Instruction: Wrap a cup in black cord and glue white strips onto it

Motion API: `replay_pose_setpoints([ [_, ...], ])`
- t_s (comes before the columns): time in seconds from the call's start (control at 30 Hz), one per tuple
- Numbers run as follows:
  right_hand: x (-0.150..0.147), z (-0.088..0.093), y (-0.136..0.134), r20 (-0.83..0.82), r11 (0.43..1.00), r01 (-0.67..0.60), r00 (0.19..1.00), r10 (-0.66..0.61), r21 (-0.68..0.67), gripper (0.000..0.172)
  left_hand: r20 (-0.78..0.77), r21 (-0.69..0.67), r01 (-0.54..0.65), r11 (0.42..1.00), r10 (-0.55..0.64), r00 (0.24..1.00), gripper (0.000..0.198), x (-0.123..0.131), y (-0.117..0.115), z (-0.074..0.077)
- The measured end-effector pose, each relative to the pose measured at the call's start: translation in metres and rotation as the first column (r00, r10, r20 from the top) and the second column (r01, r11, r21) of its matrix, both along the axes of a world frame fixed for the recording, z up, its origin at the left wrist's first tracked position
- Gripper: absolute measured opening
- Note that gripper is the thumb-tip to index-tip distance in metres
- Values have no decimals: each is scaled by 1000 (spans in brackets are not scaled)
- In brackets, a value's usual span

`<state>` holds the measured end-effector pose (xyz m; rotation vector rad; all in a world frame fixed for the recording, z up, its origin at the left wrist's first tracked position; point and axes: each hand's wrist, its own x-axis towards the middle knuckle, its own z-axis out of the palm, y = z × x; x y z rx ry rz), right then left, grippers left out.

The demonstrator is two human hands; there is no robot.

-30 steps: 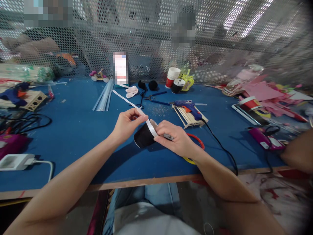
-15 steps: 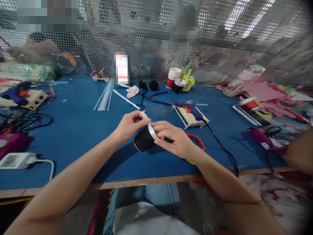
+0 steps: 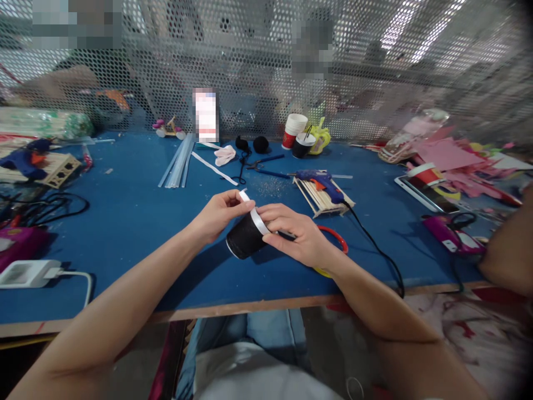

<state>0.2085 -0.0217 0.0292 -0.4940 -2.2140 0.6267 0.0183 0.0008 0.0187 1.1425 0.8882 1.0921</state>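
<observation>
A black-covered cup (image 3: 245,238) is held tilted above the blue table, its mouth toward the right. Around its rim runs a white ribbon (image 3: 260,223). My left hand (image 3: 225,212) pinches the ribbon's free end between thumb and fingers at the cup's upper edge. With its fingers at the mouth and the thumb lower on the rim, my right hand (image 3: 293,233) grips the cup; some fingertips are hidden. Behind my right hand, red-handled scissors (image 3: 336,239) lie partly covered.
A glue gun (image 3: 325,186) rests on a stick rack (image 3: 312,201), its cord trailing to the front edge. Pliers (image 3: 268,166), glue sticks (image 3: 178,162), a stack of paper cups (image 3: 295,129) and a phone (image 3: 206,115) stand or lie farther back. Another person's arm (image 3: 506,250) is at right.
Both hands and the cup have hardly moved; the cup is tipped very slightly differently. The whole view has shifted a little.
</observation>
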Motion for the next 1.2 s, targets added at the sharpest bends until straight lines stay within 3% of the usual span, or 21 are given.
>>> replay_pose_setpoints([
  [0.2,1,-1,2,-37,997,-11,999,8,-76,6,69,-132,36,991,-27,997,30,-1,2,-3],
  [0.3,2,-1,4,-63,995,15,998,-22,-103,6,86,-189,51,981,-35,996,43,-3,7,-3],
  [0.4,4,-3,7,-105,992,73,991,-85,-106,5,73,-175,163,971,-152,986,57,-8,9,-2],
  [0.5,5,-5,10,-123,988,124,983,-135,-95,4,0,-142,267,953,-270,963,56,-11,6,0],
  [0.57,5,-6,12,-112,985,141,982,-152,-100,5,-66,-139,275,951,-286,956,60,-11,4,1],
  [0.73,7,-9,14,-81,970,150,982,-168,-194,7,-322,38,174,984,-153,934,54,-9,2,-1],
  [0.9,8,-7,13,-24,944,189,979,-203,-272,15,-605,238,191,952,-9,797,57,-7,2,-3],
  [1.2,9,-8,16,55,884,238,970,-237,-402,21,-723,399,253,881,132,678,63,-3,-4,-3],
])
